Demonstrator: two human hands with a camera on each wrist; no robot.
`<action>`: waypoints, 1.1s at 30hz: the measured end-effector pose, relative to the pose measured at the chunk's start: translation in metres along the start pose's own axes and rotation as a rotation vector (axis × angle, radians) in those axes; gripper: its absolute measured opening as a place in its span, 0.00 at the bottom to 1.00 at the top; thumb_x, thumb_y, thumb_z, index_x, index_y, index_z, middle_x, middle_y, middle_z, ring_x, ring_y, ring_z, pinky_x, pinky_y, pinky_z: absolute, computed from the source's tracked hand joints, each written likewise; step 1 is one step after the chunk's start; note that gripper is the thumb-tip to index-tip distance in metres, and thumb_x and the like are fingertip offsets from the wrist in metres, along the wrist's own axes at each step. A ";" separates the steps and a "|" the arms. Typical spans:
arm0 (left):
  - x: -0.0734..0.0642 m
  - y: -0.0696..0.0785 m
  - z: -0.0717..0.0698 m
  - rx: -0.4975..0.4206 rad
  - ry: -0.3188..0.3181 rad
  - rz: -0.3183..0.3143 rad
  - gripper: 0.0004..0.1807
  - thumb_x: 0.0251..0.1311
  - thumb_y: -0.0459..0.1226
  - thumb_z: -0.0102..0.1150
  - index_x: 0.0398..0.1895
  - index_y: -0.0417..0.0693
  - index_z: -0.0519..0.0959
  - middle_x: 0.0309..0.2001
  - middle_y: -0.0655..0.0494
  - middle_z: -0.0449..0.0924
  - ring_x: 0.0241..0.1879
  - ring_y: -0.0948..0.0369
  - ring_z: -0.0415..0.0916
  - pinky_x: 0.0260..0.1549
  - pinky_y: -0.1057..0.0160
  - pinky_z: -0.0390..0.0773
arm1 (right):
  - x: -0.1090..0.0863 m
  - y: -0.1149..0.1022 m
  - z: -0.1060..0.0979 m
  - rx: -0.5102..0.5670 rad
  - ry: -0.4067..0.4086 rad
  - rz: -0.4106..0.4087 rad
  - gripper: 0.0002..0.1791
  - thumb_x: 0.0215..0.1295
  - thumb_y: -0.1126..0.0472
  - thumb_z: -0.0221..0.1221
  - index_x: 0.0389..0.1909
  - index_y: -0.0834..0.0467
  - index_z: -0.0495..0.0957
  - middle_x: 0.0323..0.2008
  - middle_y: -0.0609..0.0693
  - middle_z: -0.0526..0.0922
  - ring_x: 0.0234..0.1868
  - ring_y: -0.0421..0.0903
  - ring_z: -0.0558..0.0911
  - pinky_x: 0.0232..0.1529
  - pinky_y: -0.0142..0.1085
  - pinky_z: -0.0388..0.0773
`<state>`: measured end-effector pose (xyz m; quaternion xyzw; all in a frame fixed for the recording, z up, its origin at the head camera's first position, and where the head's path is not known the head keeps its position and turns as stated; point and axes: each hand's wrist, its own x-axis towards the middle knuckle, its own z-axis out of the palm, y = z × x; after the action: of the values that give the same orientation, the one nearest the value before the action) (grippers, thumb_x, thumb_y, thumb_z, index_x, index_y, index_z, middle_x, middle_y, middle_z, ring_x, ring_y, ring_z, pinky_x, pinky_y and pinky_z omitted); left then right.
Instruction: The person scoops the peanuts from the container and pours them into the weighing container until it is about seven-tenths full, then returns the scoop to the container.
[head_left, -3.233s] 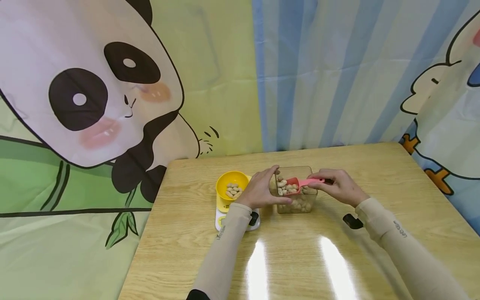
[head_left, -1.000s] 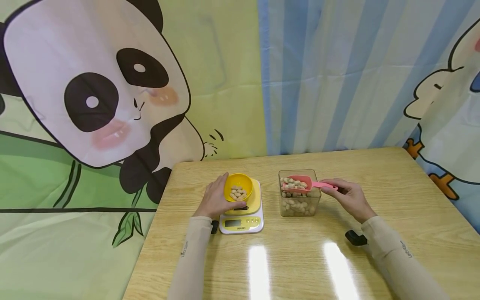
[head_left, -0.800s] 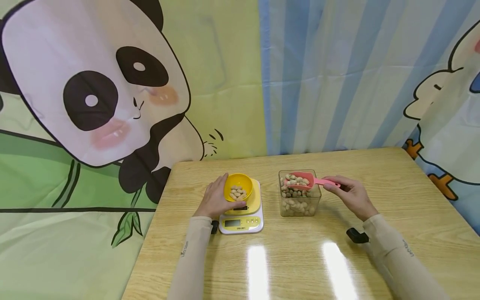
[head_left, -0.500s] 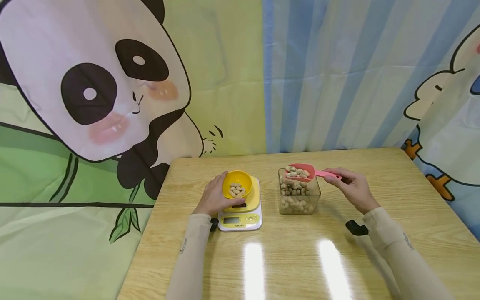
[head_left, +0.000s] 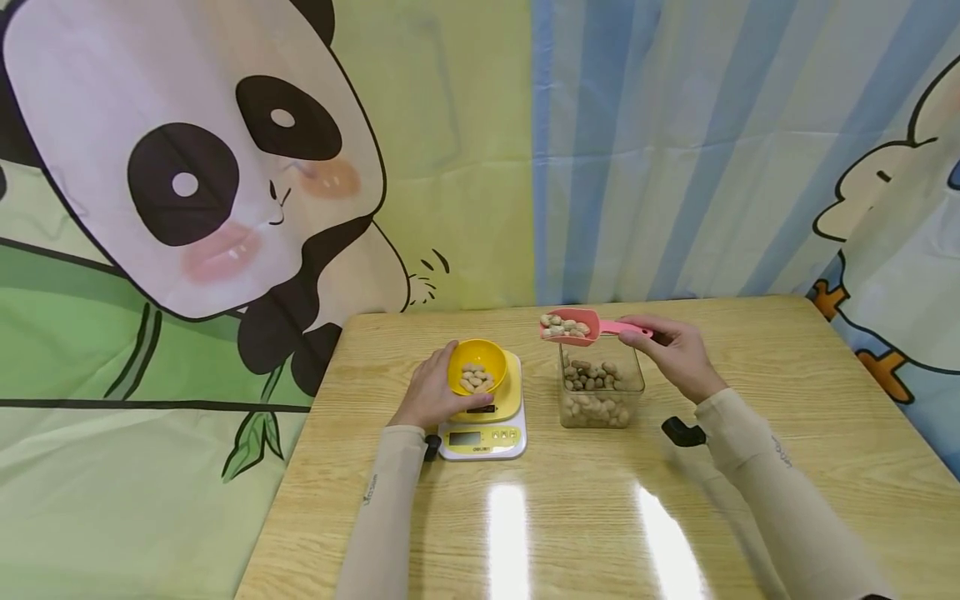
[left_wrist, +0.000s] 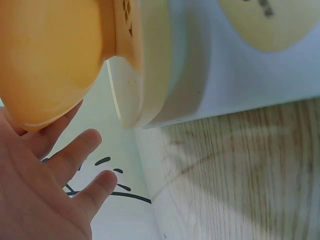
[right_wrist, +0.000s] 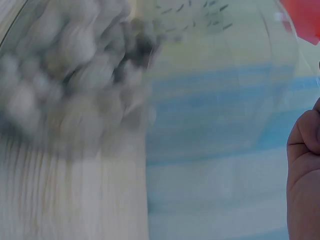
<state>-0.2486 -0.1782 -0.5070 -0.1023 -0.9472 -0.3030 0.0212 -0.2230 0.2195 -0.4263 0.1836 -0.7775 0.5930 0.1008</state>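
Note:
My right hand (head_left: 678, 358) pinches the handle of a pink scoop (head_left: 581, 327), which carries several peanuts in their shells. The scoop is raised at the back left corner of a clear square container (head_left: 600, 410), partly filled with more peanuts. On a yellow and white kitchen scale (head_left: 483, 442) stands a yellow bowl (head_left: 491, 357) with some peanuts inside. My left hand (head_left: 431, 396) holds this bowl from the left, thumb along its front. In the left wrist view the other fingers (left_wrist: 85, 147) spread beneath the bowl's side.
A wooden table (head_left: 585, 517) carries everything, and its back edge lies just behind the container. Beyond it hangs a printed curtain (head_left: 637, 167) with a panda and stripes. A black wrist device (head_left: 682, 432) juts from under my right sleeve.
My left hand has gone from the container to the bowl. My right hand has lifted the loaded scoop out of the container and shifted it left and back.

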 end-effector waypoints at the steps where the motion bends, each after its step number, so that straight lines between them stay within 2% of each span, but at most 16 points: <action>1: 0.000 0.000 0.000 0.001 -0.002 -0.001 0.68 0.37 0.70 0.74 0.80 0.52 0.54 0.70 0.53 0.67 0.66 0.48 0.67 0.68 0.38 0.61 | 0.003 -0.001 0.004 0.015 -0.007 -0.005 0.14 0.70 0.65 0.63 0.54 0.64 0.84 0.32 0.53 0.82 0.21 0.45 0.62 0.22 0.36 0.64; 8: 0.001 0.002 0.000 -0.013 -0.014 -0.011 0.68 0.38 0.70 0.74 0.81 0.55 0.53 0.70 0.54 0.67 0.66 0.48 0.67 0.66 0.38 0.64 | 0.018 -0.009 0.027 0.096 -0.063 -0.021 0.14 0.71 0.67 0.62 0.53 0.67 0.83 0.41 0.45 0.87 0.26 0.40 0.73 0.29 0.30 0.75; 14: -0.001 0.002 0.000 -0.027 -0.014 -0.019 0.68 0.36 0.70 0.75 0.81 0.56 0.53 0.67 0.55 0.69 0.62 0.50 0.68 0.64 0.41 0.68 | 0.024 -0.006 0.046 0.066 -0.090 0.035 0.15 0.72 0.61 0.63 0.54 0.63 0.84 0.41 0.47 0.87 0.23 0.42 0.66 0.28 0.32 0.71; 19: -0.003 0.001 0.000 -0.022 -0.010 -0.026 0.68 0.36 0.71 0.74 0.80 0.57 0.53 0.66 0.56 0.69 0.60 0.52 0.69 0.63 0.42 0.68 | 0.032 0.012 0.060 0.051 -0.143 0.094 0.16 0.72 0.56 0.63 0.55 0.58 0.85 0.36 0.52 0.85 0.20 0.43 0.65 0.21 0.32 0.67; 23: -0.005 0.001 0.000 -0.023 -0.013 -0.044 0.69 0.36 0.71 0.74 0.80 0.56 0.53 0.69 0.55 0.68 0.63 0.50 0.68 0.64 0.40 0.67 | 0.036 0.015 0.068 0.021 -0.193 0.095 0.15 0.70 0.53 0.64 0.54 0.54 0.86 0.39 0.59 0.84 0.23 0.46 0.66 0.22 0.32 0.65; 26: -0.005 0.001 0.001 -0.021 -0.013 -0.049 0.69 0.36 0.70 0.74 0.81 0.56 0.53 0.71 0.55 0.65 0.65 0.50 0.67 0.65 0.39 0.67 | 0.037 0.014 0.074 -0.007 -0.225 0.097 0.15 0.69 0.51 0.65 0.53 0.51 0.86 0.37 0.64 0.82 0.22 0.46 0.66 0.20 0.32 0.64; 29: -0.004 0.002 0.001 -0.016 -0.005 -0.050 0.68 0.37 0.70 0.74 0.81 0.57 0.53 0.71 0.55 0.65 0.65 0.50 0.67 0.65 0.39 0.67 | 0.039 0.012 0.079 -0.030 -0.252 0.086 0.15 0.69 0.48 0.65 0.52 0.48 0.86 0.33 0.63 0.81 0.22 0.46 0.66 0.20 0.32 0.63; 33: -0.004 0.003 0.001 -0.019 -0.002 -0.052 0.68 0.37 0.69 0.75 0.81 0.57 0.53 0.72 0.54 0.65 0.65 0.50 0.67 0.65 0.38 0.66 | 0.041 0.011 0.086 -0.081 -0.288 0.062 0.15 0.69 0.46 0.65 0.51 0.47 0.86 0.34 0.52 0.84 0.23 0.45 0.68 0.22 0.33 0.66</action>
<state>-0.2440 -0.1753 -0.5065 -0.0780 -0.9467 -0.3122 0.0116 -0.2596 0.1332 -0.4448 0.2383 -0.8126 0.5315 -0.0227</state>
